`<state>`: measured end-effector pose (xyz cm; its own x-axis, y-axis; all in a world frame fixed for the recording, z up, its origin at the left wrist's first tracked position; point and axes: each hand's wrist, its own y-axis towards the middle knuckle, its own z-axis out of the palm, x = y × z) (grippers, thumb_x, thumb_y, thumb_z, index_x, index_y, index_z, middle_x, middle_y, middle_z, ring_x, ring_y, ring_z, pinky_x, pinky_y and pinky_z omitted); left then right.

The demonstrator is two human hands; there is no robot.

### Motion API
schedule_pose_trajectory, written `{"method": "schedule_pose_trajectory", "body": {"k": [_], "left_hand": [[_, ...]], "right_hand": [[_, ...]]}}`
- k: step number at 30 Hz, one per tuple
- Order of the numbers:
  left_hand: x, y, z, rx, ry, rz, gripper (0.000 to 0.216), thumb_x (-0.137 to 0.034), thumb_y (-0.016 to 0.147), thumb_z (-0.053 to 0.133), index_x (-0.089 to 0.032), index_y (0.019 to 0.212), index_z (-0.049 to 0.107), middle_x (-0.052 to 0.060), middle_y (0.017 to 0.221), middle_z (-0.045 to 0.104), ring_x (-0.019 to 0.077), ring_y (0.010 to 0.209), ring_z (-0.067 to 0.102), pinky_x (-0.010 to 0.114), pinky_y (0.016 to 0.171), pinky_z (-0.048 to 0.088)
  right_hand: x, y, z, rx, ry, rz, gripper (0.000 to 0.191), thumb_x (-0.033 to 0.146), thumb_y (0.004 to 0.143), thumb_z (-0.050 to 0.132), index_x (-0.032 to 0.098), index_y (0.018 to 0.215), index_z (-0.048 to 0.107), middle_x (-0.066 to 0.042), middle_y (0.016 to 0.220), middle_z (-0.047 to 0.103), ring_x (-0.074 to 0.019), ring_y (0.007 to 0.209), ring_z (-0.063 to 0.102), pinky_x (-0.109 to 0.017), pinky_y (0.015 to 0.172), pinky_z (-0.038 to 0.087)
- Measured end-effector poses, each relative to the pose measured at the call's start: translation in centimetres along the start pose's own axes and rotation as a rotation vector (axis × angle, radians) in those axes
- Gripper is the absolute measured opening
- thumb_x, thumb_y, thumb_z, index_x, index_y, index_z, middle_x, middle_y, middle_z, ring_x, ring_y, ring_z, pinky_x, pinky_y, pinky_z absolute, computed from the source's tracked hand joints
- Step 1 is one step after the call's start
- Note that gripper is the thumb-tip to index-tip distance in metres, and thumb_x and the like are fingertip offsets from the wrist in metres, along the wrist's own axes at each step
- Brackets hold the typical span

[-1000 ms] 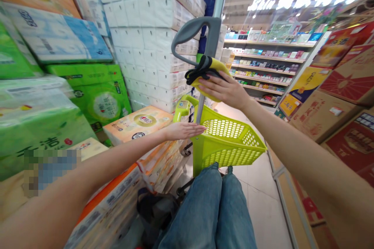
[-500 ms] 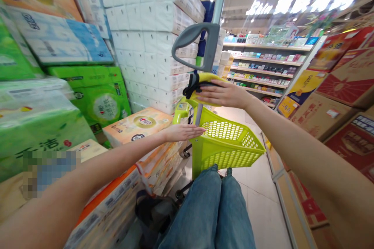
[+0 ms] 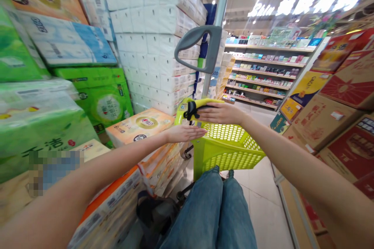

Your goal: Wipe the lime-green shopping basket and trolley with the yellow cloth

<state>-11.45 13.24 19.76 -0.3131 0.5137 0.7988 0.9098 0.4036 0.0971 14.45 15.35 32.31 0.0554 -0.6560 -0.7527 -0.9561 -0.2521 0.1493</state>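
Note:
My right hand (image 3: 220, 113) has its fingers straight and together over a soft yellow-and-black folded thing (image 3: 191, 109); its kind is unclear and my thumb is hidden behind it. Just below, my left hand (image 3: 187, 133) is flat, palm down, fingers stretched out with nothing visible in them. Its fingertips reach the rear rim of a lime-green basket cart (image 3: 233, 153) with holes in its sides. A grey loop handle (image 3: 214, 50) on a pale pole rises above both hands.
Tissue packs (image 3: 113, 105) and tall stacks of white packs (image 3: 146, 19) stand on the left. Cartons (image 3: 324, 120) line the right side. Behind the cart are stocked shelves (image 3: 269, 62). My jeans-clad legs (image 3: 204, 210) are below, with a dark bag (image 3: 154, 214) beside them.
My right hand and the yellow-and-black thing have moved down, closer to my left hand and the basket. My left hand stays nearly in place. The view has shifted slightly.

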Motion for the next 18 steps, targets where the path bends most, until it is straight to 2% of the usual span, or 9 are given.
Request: {"method": "schedule_pose_trajectory", "body": {"k": [3,6,8,10,14,16,18], "left_hand": [[0.1,-0.2,-0.1,-0.160,-0.029,0.063,0.065,-0.007,0.091,0.031,-0.032,0.150,0.032,-0.013,0.162,0.019,0.0011,0.147,0.017,0.015,0.119,0.029],[0.2,-0.3,-0.2,-0.271,-0.086,0.075,0.064,-0.005,0.090,0.032,-0.028,0.149,0.036,-0.010,0.160,0.026,0.0021,0.147,0.018,0.015,0.119,0.027],[0.2,-0.2,-0.2,-0.256,-0.112,0.077,0.063,-0.003,0.091,0.031,-0.027,0.149,0.036,-0.010,0.160,0.028,0.0021,0.147,0.019,0.016,0.120,0.026],[0.2,-0.2,-0.2,-0.239,-0.132,0.084,0.064,-0.002,0.091,0.029,-0.026,0.149,0.036,-0.008,0.159,0.031,0.0023,0.147,0.020,0.017,0.121,0.025],[0.1,-0.2,0.1,-0.215,-0.179,0.066,0.069,0.000,0.089,0.029,-0.029,0.152,0.031,-0.010,0.157,0.033,0.0003,0.145,0.024,0.014,0.119,0.027],[0.1,-0.2,0.4,-0.182,-0.179,0.041,0.070,-0.001,0.089,0.029,-0.028,0.153,0.026,-0.008,0.158,0.032,0.0014,0.145,0.026,0.015,0.118,0.028],[0.1,-0.2,0.5,-0.157,-0.171,0.037,0.068,-0.001,0.090,0.027,-0.025,0.154,0.026,-0.007,0.159,0.029,0.0024,0.145,0.026,0.017,0.120,0.027]], "right_hand": [[-4.6,0.5,-3.3,-0.005,-0.009,0.148,0.058,0.013,0.098,0.043,0.034,0.151,0.031,0.006,0.150,0.048,-0.0111,0.142,0.038,-0.035,0.125,0.023],[-6.6,1.0,-5.0,-0.046,-0.012,0.272,0.060,0.013,0.099,0.042,0.039,0.151,0.027,0.009,0.152,0.045,-0.0120,0.143,0.038,-0.039,0.125,0.023],[-5.5,1.1,-4.4,-0.081,-0.052,0.323,0.059,0.013,0.099,0.042,0.036,0.151,0.027,0.006,0.152,0.046,-0.0138,0.142,0.039,-0.042,0.124,0.026],[-3.0,1.0,-2.8,-0.099,-0.095,0.331,0.057,0.012,0.099,0.043,0.031,0.151,0.030,0.002,0.150,0.049,-0.0154,0.142,0.040,-0.044,0.121,0.031],[2.6,0.2,1.1,-0.080,-0.031,0.181,0.050,0.012,0.097,0.048,0.022,0.145,0.042,-0.003,0.141,0.059,-0.0130,0.135,0.049,-0.038,0.118,0.038],[3.7,-0.2,2.0,-0.081,0.016,0.117,0.047,0.014,0.097,0.049,0.021,0.143,0.046,-0.004,0.139,0.060,-0.0125,0.134,0.050,-0.036,0.117,0.038],[3.1,-0.4,1.7,-0.054,0.028,0.058,0.046,0.018,0.097,0.049,0.022,0.143,0.047,-0.003,0.140,0.059,-0.0126,0.135,0.049,-0.035,0.118,0.037]]}}
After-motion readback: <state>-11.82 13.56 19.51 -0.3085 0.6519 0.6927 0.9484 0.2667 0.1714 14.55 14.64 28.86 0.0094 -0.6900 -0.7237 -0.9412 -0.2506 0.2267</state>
